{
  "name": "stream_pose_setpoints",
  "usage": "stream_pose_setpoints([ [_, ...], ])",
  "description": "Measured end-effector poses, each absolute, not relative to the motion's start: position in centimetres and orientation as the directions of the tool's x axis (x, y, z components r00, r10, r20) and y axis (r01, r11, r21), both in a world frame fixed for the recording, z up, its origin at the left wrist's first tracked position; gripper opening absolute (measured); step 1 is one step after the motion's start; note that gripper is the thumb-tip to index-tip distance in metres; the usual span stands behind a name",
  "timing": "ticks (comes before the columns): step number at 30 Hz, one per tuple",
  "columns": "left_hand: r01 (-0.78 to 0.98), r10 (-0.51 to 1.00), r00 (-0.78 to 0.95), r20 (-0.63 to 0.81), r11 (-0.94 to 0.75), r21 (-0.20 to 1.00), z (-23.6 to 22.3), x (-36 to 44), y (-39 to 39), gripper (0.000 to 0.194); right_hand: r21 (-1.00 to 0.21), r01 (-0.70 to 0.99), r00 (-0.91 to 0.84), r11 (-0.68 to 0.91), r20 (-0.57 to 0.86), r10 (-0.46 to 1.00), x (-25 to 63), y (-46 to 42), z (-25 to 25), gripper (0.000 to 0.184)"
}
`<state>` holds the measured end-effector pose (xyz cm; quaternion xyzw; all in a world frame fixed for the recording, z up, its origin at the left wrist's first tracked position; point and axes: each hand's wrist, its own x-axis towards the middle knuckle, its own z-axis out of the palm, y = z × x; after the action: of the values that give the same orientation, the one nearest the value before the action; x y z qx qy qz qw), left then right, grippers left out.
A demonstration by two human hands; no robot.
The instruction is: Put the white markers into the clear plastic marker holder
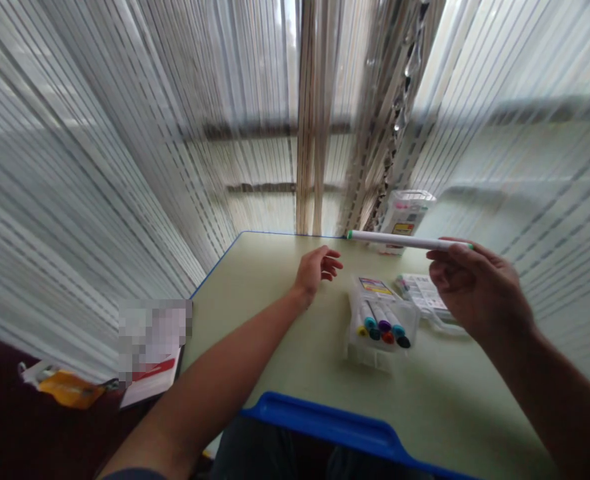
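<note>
Between the thumb and fingers of my right hand (482,280) is a white marker (399,239) with green ends, held level above the table and pointing left. My left hand (319,272) hovers over the table with loosely bent fingers apart, holding nothing. Right of it stands a clear plastic marker case (411,319) with a label on top. Several markers lie inside it, their yellow, teal, purple, red, blue and black ends facing me. Beneath my right hand another clear case (425,291) with a handle lies flat, partly hidden by that hand.
A third clear case (399,217) stands upright at the table's back edge. The pale green table (295,360) has a blue rim with a raised lip in front. String curtains (255,100) hang behind it. A blurred-out box or book (149,387) and an orange packet (69,390) lie at left.
</note>
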<state>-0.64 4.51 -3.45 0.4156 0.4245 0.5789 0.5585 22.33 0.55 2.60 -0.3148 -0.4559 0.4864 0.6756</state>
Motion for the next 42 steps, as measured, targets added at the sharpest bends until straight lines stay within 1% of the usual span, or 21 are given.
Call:
stream_pose_setpoints([
  [3, -0.27, 0.999, -0.051, 0.0, -0.013, 0.963, -4.0, -0.8, 4.7, 0.034, -0.866, -0.338, 0.045, 0.37, 0.377, 0.925, 22.1, -0.7, 3.1, 0.014],
  [7, -0.256, 0.998, -0.063, 0.01, -0.026, 0.966, -4.4, -0.8, 4.9, 0.033, -0.827, -0.277, -0.031, 0.489, 0.517, 0.856, 22.0, -2.7, 3.7, 0.017],
  [9, -0.254, 0.998, -0.06, 0.018, -0.032, 0.967, -4.5, -0.8, 5.0, 0.034, -0.795, -0.216, -0.074, 0.567, 0.592, 0.803, 22.1, -3.6, 3.7, 0.017],
  [12, -0.26, 0.999, -0.044, 0.023, -0.034, 0.965, -4.5, -0.9, 5.2, 0.037, -0.756, -0.108, -0.126, 0.645, 0.654, 0.746, 22.5, -4.3, 3.6, 0.016],
  [15, -0.265, 0.999, -0.029, 0.015, -0.023, 0.964, -4.6, -1.0, 5.3, 0.041, -0.701, -0.038, -0.162, 0.713, 0.708, 0.687, 22.7, -4.5, 3.6, 0.023],
  [18, -0.264, 1.0, -0.02, 0.004, -0.01, 0.965, -4.7, -1.0, 5.4, 0.042, -0.587, 0.078, -0.191, 0.806, 0.784, 0.59, 22.8, -4.7, 3.8, 0.031],
  [20, -0.261, 1.0, -0.022, 0.0, -0.006, 0.965, -4.8, -1.1, 5.5, 0.042, -0.471, 0.158, -0.253, 0.868, 0.83, 0.497, 22.8, -5.1, 4.1, 0.037],
  [22, -0.258, 1.0, -0.025, -0.002, -0.005, 0.966, -4.8, -1.1, 5.5, 0.043, -0.331, 0.232, -0.334, 0.915, 0.856, 0.394, 22.9, -5.7, 4.5, 0.042],
  [25, -0.255, 1.0, -0.029, -0.008, 0.001, 0.967, -4.8, -1.1, 5.6, 0.044, -0.12, 0.335, -0.436, 0.934, 0.859, 0.267, 23.0, -6.9, 5.2, 0.043],
  [27, -0.255, 0.999, -0.031, -0.011, 0.002, 0.967, -4.7, -1.1, 5.7, 0.044, -0.03, 0.362, -0.497, 0.932, 0.839, 0.221, 23.1, -7.5, 5.8, 0.043],
  [28, -0.256, 0.999, -0.032, -0.011, 0.002, 0.967, -4.7, -1.1, 5.7, 0.044, -0.005, 0.364, -0.518, 0.931, 0.83, 0.207, 23.1, -7.8, 6.0, 0.044],
  [34, -0.262, 0.999, -0.032, -0.006, -0.002, 0.965, -4.3, -1.1, 5.5, 0.042, 0.068, 0.401, -0.537, 0.914, 0.825, 0.174, 23.4, -9.0, 6.1, 0.062],
  [35, -0.262, 0.999, -0.032, -0.004, -0.005, 0.965, -4.3, -1.0, 5.4, 0.041, 0.086, 0.416, -0.541, 0.905, 0.824, 0.17, 23.7, -9.4, 5.9, 0.06],
  [37, -0.267, 0.999, -0.04, 0.004, -0.014, 0.964, -4.1, -1.0, 5.2, 0.04, 0.123, 0.463, -0.555, 0.878, 0.812, 0.179, 24.3, -10.4, 5.6, 0.049],
  [39, -0.27, 0.999, -0.039, 0.011, -0.022, 0.963, -4.0, -1.0, 5.0, 0.04, 0.143, 0.518, -0.576, 0.843, 0.787, 0.221, 25.1, -11.8, 5.4, 0.041],
  [42, -0.269, 0.999, -0.042, 0.019, -0.029, 0.963, -3.9, -1.0, 4.9, 0.04, 0.158, 0.565, -0.634, 0.81, 0.711, 0.304, 26.5, -13.6, 5.2, 0.046],
])
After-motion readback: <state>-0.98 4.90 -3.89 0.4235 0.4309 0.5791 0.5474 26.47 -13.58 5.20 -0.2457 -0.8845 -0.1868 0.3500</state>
